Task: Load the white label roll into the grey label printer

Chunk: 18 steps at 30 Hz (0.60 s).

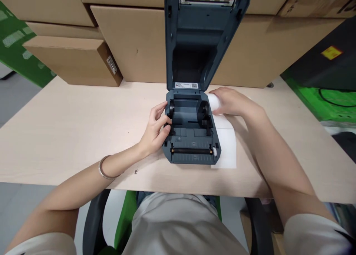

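Observation:
A dark grey-blue label printer (191, 136) stands on the table with its lid (201, 36) raised upright. Its inside is in view, with two black roll holders and a black roller along the front; no roll sits between the holders. My left hand (158, 131) grips the printer's left rim, the fingertips reaching over the edge. To the right of the printer lies a white label roll (213, 102), with a strip of labels (226, 143) unrolled toward the table's front. My right hand (230, 101) is closed around this roll, fingers at its far end and thumb at the near one.
Large cardboard boxes (130, 43) are stacked behind the printer, right up against the raised lid. A smaller flat box (72, 62) stands at the back left of the pale wooden table (83, 129). A black case (319, 55) and a green surface are off to the right.

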Tool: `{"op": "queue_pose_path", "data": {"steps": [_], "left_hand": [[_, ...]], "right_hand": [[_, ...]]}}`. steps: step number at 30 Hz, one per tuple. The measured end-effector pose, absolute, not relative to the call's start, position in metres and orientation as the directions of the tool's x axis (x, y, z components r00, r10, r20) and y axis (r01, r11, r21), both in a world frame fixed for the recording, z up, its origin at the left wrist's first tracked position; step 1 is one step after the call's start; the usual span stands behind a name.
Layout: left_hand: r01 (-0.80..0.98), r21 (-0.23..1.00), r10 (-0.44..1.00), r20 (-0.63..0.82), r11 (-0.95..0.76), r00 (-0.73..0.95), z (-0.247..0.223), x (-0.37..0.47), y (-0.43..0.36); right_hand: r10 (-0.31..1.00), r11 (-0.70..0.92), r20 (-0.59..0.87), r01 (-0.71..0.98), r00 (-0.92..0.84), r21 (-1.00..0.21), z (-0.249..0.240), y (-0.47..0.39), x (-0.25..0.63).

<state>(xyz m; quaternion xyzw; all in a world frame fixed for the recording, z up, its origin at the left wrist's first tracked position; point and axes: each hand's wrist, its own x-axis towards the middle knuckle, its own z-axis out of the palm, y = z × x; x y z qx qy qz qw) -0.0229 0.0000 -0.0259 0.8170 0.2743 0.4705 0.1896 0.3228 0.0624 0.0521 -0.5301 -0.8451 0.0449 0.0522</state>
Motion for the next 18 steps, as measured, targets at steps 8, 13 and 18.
{"op": "queue_pose_path", "data": {"steps": [8, 13, 18], "left_hand": [[0.253, 0.581, 0.630, 0.663, -0.774, 0.405, -0.027, -0.022, -0.001], [0.248, 0.578, 0.625, 0.667, -0.777, 0.404, -0.029, -0.020, -0.001], [0.249, 0.580, 0.627, 0.666, -0.776, 0.404, -0.028, -0.019, -0.001]], "right_hand": [[0.933, 0.359, 0.031, 0.933, -0.358, -0.011, 0.111, 0.029, 0.342], [0.908, 0.415, 0.154, 0.885, -0.389, -0.212, 0.147, -0.013, 0.335], [0.805, 0.590, 0.332, 0.716, -0.491, -0.373, 0.130, -0.023, 0.274]]}}
